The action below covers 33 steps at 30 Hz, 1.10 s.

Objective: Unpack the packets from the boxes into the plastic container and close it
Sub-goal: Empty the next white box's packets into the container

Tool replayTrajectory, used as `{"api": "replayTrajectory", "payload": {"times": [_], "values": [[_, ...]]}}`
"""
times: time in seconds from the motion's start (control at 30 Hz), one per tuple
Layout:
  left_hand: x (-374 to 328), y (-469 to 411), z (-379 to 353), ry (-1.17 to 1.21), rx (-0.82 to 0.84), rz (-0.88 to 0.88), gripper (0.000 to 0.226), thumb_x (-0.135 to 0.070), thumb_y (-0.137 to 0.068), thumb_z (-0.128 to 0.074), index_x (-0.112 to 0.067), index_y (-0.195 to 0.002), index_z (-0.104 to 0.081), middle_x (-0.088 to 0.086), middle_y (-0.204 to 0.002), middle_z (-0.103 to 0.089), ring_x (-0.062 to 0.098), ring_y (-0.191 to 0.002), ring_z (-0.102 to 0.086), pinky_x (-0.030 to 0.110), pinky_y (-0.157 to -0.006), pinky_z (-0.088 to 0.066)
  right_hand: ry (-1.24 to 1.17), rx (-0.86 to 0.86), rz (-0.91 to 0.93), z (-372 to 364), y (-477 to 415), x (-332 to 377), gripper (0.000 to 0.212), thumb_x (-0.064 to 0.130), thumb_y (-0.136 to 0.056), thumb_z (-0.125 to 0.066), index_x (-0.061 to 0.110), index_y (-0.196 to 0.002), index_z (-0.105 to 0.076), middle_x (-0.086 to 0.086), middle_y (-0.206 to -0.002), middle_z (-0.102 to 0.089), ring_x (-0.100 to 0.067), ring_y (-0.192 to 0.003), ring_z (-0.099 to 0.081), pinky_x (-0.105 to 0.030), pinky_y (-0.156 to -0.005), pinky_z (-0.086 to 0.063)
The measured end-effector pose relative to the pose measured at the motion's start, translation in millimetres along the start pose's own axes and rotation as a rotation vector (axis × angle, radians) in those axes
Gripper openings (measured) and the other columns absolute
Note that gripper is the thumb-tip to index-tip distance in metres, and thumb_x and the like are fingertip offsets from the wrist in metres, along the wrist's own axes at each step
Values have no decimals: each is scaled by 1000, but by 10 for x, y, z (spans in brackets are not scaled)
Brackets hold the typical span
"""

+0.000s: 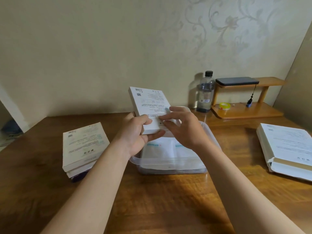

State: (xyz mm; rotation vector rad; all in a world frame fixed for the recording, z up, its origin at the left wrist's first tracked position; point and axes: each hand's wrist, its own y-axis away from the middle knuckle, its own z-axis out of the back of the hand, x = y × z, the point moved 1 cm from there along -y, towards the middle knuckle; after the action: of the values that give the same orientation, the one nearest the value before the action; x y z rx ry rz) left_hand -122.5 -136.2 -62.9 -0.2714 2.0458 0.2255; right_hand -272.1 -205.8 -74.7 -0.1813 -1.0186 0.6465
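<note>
Starting far left: stack of flat white printed boxes lies on the wooden tabletop, apart from the rest. Left hand holds one more white box in the air, tilted, far end raised toward the wall; grip closed round the near end, thumb on the printed face, fingers underneath. Right hand is at the same near end, fingers spread, tips touching the box face; blurred, cannot tell if this grip pinches a flap or only touches. Held box sits above the far part of the clear plastic container, which stands open on the tabletop just under both hands. White packets with teal marks lie flat inside it. Behind right, a clear bottle with a black cap stands by the wall, just beside a small wooden shelf. Yellow tape roll on its lower board, dark flat device on top. Far right, another white box lies flat, near end looks torn open, partly cut off by the frame edge.
</note>
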Motion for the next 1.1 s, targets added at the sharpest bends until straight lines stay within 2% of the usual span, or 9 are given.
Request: {"api": "replayTrajectory", "payload": {"times": [0.17,0.3,0.43,0.53,0.73,0.8,0.87,1.0,1.1], "values": [[64,-49,14,-15,16,-4,38,10,-97,-46,-18,-119,-60,9,-118,-73,28,-82,-78,44,-68,-64,-26,-65,5,-42,5,-62,12,18,-90,-72,23,-98,-78,1,-134,-54,-7,-120,-48,-19,-95,-38],[107,-66,24,-26,18,4,37,9,-97,-48,-16,-122,-60,10,-116,-74,29,-80,-78,44,-68,-65,28,-97,26,-72,16,-79,8,15,-89,-73,20,-93,-77,3,-119,-55,-5,-109,-49,-1,-82,-35],[110,-85,30,-35,39,13,35,8,-97,-48,-16,-119,-61,9,-109,-78,28,-78,-78,43,-68,-65,114,-104,68,-92,17,-68,8,13,-93,-66,17,-93,-73,2,-109,-54,-6,-98,-50,1,-74,-37],[117,-108,49,-21,36,12,35,7,-98,-47,-16,-119,-61,9,-108,-78,28,-81,-78,41,-64,-64,186,-124,120,-94,27,-78,8,14,-95,-64,16,-97,-71,5,-104,-51,-8,-95,-49,-4,-70,-39],[126,-110,92,60,21,-24,41,8,-97,-46,-20,-124,-60,11,-119,-75,31,-94,-77,41,-68,-63,231,-129,212,-70,59,-100,9,10,-96,-62,16,-97,-70,5,-101,-55,-13,-93,-54,-12,-70,-43],[119,-88,101,86,22,-44,45,9,-97,-46,-19,-130,-58,12,-123,-73,33,-102,-75,41,-71,-63,233,-124,252,-69,77,-97,8,10,-96,-62,15,-96,-69,1,-101,-59,-16,-95,-57,-22,-70,-51],[107,-62,105,107,23,-67,44,10,-97,-46,-20,-128,-58,12,-124,-72,33,-103,-75,43,-72,-63,259,-123,302,-65,97,-82,8,9,-97,-61,14,-95,-67,-1,-103,-62,-20,-98,-59,-32,-68,-55],[58,-10,112,142,30,-104,43,12,-96,-47,-18,-124,-60,12,-126,-72,37,-106,-73,49,-77,-63,273,-134,385,-63,149,-57,8,8,-98,-57,12,-97,-64,-2,-103,-62,-22,-94,-60,-32,-64,-54],[46,18,126,148,30,-118,46,13,-95,-50,-16,-130,-58,11,-127,-71,39,-108,-72,53,-81,-62,257,-139,402,-61,194,-47,8,8,-99,-55,12,-100,-63,0,-102,-62,-20,-87,-60,-29,-62,-49]]}}
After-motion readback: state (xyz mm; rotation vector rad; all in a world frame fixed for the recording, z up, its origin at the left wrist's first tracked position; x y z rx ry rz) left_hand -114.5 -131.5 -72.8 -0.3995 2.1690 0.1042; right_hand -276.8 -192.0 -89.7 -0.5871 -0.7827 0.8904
